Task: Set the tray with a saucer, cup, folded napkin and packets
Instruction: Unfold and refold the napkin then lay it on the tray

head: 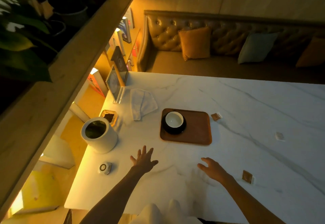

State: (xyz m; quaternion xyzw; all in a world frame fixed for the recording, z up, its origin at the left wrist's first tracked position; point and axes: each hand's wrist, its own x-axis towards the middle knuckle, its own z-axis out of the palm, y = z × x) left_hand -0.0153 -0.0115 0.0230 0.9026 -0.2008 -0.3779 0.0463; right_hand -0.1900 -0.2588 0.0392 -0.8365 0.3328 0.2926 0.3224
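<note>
A brown tray [197, 134] lies on the white marble table. In its left part a white cup [174, 119] stands on a dark saucer [173, 131]. A white napkin [143, 105] lies loosely rumpled on the table, left of and beyond the tray. Three packets lie on the table: a brown packet [216, 116] just right of the tray, a white packet [279, 136] farther right, and another brown packet [247, 176] near my right wrist. My left hand [144, 159] hovers open below the tray's left corner. My right hand [212, 168] is open, fingers spread, holding nothing.
A white cylindrical pot [99, 134] stands at the table's left edge, a small dish [109, 116] behind it and a round white device [105, 167] in front. An acrylic sign holder [115, 83] stands at the far left corner. A tufted bench with cushions [195, 42] lies beyond.
</note>
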